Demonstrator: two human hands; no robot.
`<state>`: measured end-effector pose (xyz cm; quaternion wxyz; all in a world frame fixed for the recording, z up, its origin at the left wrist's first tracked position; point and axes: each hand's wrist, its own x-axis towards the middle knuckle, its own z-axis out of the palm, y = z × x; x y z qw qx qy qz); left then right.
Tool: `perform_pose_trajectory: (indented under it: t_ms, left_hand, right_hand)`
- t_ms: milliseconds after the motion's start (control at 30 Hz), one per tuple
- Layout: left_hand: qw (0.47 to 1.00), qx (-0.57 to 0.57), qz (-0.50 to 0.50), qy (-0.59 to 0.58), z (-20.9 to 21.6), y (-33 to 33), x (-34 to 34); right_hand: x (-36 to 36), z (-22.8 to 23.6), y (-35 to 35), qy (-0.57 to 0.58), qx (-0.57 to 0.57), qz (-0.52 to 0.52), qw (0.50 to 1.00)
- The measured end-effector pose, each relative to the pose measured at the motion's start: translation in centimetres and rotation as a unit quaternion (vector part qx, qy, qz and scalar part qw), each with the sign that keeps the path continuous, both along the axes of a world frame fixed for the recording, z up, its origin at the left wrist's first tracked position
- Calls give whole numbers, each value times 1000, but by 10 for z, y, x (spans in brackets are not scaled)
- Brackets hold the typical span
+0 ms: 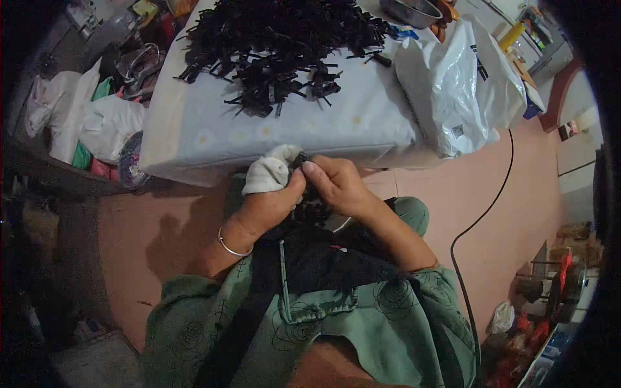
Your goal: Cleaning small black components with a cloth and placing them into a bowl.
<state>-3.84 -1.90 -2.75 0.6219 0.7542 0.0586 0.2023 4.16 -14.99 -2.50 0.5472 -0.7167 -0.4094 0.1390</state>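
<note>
My left hand (275, 202) is closed, with a white cloth (266, 174) wrapped over its fingers, perhaps a partial glove. A small black piece (300, 160) stands out between that hand's thumb and the cloth. Against it press the thumb and fingers of my right hand (341, 185), also closed, so both hands meet at the piece. What kind of part it is cannot be made out. More dark pieces (312, 211) show just below the hands, over my lap. On the table ahead lies a large heap of black parts (278, 48) with thin prongs sticking out.
A pale flowered cover drapes the table (226, 139). On its right stands a white plastic bag (446, 90), near a metal bowl (411, 11). White bags (113, 126) crowd the left side. A black cable (457, 246) runs along the floor at right.
</note>
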Motion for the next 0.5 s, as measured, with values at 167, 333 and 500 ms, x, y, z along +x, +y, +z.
perform_pose_trajectory:
  t_ms: [167, 333, 500]
  left_hand:
    - [970, 239, 28, -33, 2, 2, -5]
    - [970, 234, 42, -51, -8, 5, -5]
    - [995, 58, -23, -75, -1, 9, 1]
  right_hand:
    - [-6, -20, 9, 97, 17, 2, 995]
    - [-14, -26, 17, 265, 67, 12, 962]
    - [-7, -19, 7, 169, 123, -15, 978]
